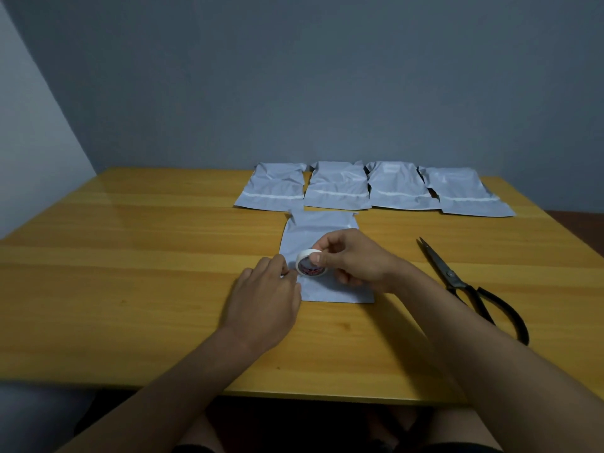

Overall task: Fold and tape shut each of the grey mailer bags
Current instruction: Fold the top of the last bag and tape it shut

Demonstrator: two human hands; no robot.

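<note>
Surface (130, 256): yellow wood, wall behind.

Bags, back row, 12 o'clock, 4 pcs side by side, edges touching or overlapping: bag 1 (273, 188), bag 2 (336, 188), bag 3 (400, 188), bag 4 (464, 194). Grey, crumpled tops, each w/ a pale strip across.

Front bag (318, 228): centre, just below row, lies flat; near end partly under both hands.

Tape (309, 264): small white roll w/ printed core, above front bag's left part. Held upright by right hand (356, 259), thumb and fingers curled round it.

Left hand (264, 299): at 9 o'clock of tape, fingertips at roll's edge, pinched together; looks to hold the tape end, too small to tell for sure.

Scissors (457, 282): black, at 3 o'clock of front bag, apart from it, blades shut, tips toward 12, handles toward 5.
</note>
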